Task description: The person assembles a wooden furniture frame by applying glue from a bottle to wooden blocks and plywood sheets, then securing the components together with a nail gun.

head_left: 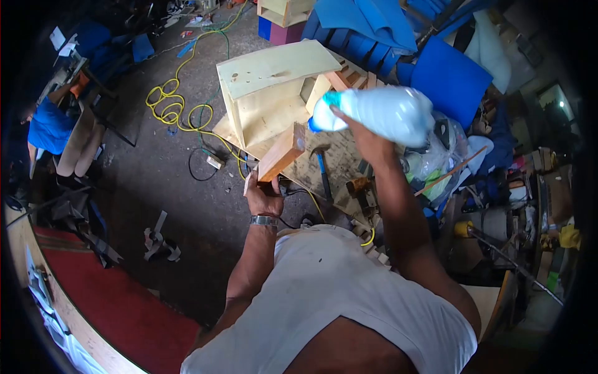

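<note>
My left hand is wrapped round the lower end of a short wooden block, which tilts up and to the right. My right hand grips a large plastic bottle with whitish contents, held on its side with its blue cap toward the left. Beyond both hands stands an open wooden box on a plywood surface. Between my hands a hammer lies on that surface, with a yellow and black power tool to its right.
A yellow cable coils on the floor at the left. Blue foam sheets and a clear plastic bag are at the right. Another person in blue is at the far left. A red panel lies at the lower left.
</note>
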A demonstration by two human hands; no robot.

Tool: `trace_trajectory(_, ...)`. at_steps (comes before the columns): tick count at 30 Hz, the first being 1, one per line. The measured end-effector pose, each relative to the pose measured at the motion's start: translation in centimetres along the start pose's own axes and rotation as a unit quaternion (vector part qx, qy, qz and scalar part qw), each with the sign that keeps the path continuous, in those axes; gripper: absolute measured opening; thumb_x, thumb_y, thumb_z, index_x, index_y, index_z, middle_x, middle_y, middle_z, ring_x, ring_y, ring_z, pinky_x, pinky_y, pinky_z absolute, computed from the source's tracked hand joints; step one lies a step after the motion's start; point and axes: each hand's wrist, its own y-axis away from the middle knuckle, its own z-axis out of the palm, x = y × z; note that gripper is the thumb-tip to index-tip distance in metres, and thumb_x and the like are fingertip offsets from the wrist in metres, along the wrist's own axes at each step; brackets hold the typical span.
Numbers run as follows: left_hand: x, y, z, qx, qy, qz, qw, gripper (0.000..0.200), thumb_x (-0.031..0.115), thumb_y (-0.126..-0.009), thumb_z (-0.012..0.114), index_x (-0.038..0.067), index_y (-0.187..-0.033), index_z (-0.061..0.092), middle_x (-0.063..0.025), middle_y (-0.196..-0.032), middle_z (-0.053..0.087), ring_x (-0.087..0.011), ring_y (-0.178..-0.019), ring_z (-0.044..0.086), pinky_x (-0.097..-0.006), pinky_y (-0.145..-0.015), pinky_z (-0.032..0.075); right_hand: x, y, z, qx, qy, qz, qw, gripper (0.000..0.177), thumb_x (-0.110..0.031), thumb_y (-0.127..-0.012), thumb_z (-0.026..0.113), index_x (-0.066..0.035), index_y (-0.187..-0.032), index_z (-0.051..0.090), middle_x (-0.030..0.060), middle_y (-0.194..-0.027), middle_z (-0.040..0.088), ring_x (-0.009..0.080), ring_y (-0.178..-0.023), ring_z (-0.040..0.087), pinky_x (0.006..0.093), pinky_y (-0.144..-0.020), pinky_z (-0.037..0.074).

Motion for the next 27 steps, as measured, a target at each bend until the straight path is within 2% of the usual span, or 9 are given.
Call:
trace_trajectory(2, -0.1, 0.3, -0.2, 0.035, -0.003, -0.007, 0.999, 0.025, 0.026, -0.097, 0.054, 0.009, -0.113, 0.061, -0.0019, -0.110, 0.066, -0.0156, -0.101, 0.065, -0.0221, -0.070, 0.059, -1.1, 0.1, -0.8, -0.029, 0.099, -0.199, 0.975, 0.033, -0.011, -0.076, 0.079, -0.005, -0.106, 0.067, 0.0087, -0.099, 0.068, 0.0251, -0.091, 0.065, 0.0358, -0.078, 0.052)
trace_trajectory(4, -0.2, -0.1, 0.2, 0.044, -0.009, -0.009, 0.999, 0.025, 0.027, -0.097, 0.054, 0.010, -0.113, 0.061, -0.0016, -0.110, 0.066, -0.0155, -0.100, 0.065, -0.0219, -0.070, 0.058, 2.9, 1.6, 1.6, -0.003, 0.106, -0.110, 0.988, 0.026, -0.010, -0.079, 0.075, -0.007, -0.104, 0.068, 0.0085, -0.100, 0.068, 0.0267, -0.090, 0.065, 0.0387, -0.079, 0.052)
trace_trajectory(6, -0.3, 0.0, -0.1, 0.044, -0.014, -0.003, 0.999, 0.025, 0.028, -0.097, 0.054, 0.010, -0.114, 0.061, -0.0015, -0.111, 0.066, -0.0156, -0.099, 0.065, -0.0217, -0.070, 0.058, 3.3, -0.3, 2.1, -0.018, 0.042, 0.126, 0.991, 0.021, -0.010, -0.082, 0.073, -0.008, -0.103, 0.068, 0.0086, -0.097, 0.068, 0.0278, -0.088, 0.065, 0.0413, -0.078, 0.052)
trace_trajectory(12, 0.5, 0.2, 0.0, 0.030, -0.017, 0.009, 0.999, 0.024, 0.025, -0.097, 0.055, 0.009, -0.114, 0.061, -0.0029, -0.114, 0.065, -0.0168, -0.102, 0.065, -0.0229, -0.073, 0.058, 3.7, 2.9, 3.1, 0.044, -0.149, -0.048, 0.987, 0.024, -0.012, -0.082, 0.073, -0.004, -0.103, 0.063, 0.0103, -0.102, 0.066, 0.0237, -0.093, 0.063, 0.0379, -0.083, 0.052)
trace_trajectory(15, 0.6, 1.0, -0.3, 0.026, -0.040, 0.012, 0.999, 0.025, 0.025, -0.097, 0.055, 0.008, -0.114, 0.060, -0.0046, -0.114, 0.065, -0.0181, -0.103, 0.065, -0.0254, -0.077, 0.059, 6.0, 3.1, 3.3, -0.005, 0.123, 0.041, 0.992, 0.024, -0.018, -0.086, 0.074, -0.003, -0.099, 0.061, 0.0100, -0.100, 0.064, 0.0220, -0.090, 0.061, 0.0367, -0.079, 0.052)
trace_trajectory(17, 0.7, 1.2, 0.5, -0.001, -0.028, 0.023, 0.999, 0.026, 0.026, -0.097, 0.056, 0.007, -0.115, 0.060, -0.0050, -0.114, 0.065, -0.0182, -0.103, 0.065, -0.0260, -0.078, 0.059, 5.5, 3.3, 2.8, 0.021, -0.081, 0.103, 0.991, 0.027, -0.021, -0.090, 0.068, -0.003, -0.107, 0.058, 0.0103, -0.107, 0.062, 0.0241, -0.100, 0.059, 0.0449, -0.090, 0.047)
trace_trajectory(20, 0.9, 1.4, 1.0, 0.017, -0.034, 0.043, 0.998, 0.028, 0.028, -0.096, 0.057, 0.007, -0.115, 0.061, -0.0042, -0.112, 0.066, -0.0170, -0.099, 0.066, -0.0241, -0.072, 0.060, 1.3, 3.3, -0.4, -0.050, -0.073, 0.133, 0.987, 0.037, -0.029, -0.098, 0.054, -0.004, -0.125, 0.049, 0.0118, -0.122, 0.056, 0.0289, -0.123, 0.053, 0.0638, -0.112, 0.033)
trace_trajectory(26, 0.9, 1.1, 0.3, 0.048, -0.024, 0.033, 0.998, 0.028, 0.026, -0.097, 0.055, 0.005, -0.113, 0.062, -0.0066, -0.108, 0.068, -0.0199, -0.097, 0.067, -0.0232, -0.071, 0.060, 5.1, 3.0, 2.5, 0.078, 0.109, -0.186, 0.973, 0.023, 0.002, -0.084, 0.061, -0.005, -0.106, 0.061, 0.0110, -0.096, 0.061, 0.0254, -0.085, 0.059, 0.0393, -0.074, 0.050)
trace_trajectory(27, 0.8, 1.4, -0.2, 0.040, -0.027, 0.030, 0.998, 0.028, 0.026, -0.097, 0.055, 0.005, -0.113, 0.062, -0.0065, -0.108, 0.068, -0.0198, -0.098, 0.067, -0.0232, -0.072, 0.060, 5.5, 3.0, 2.6, 0.053, 0.047, -0.095, 0.993, 0.026, -0.001, -0.082, 0.067, -0.004, -0.107, 0.061, 0.0114, -0.096, 0.062, 0.0244, -0.084, 0.060, 0.0389, -0.072, 0.051)
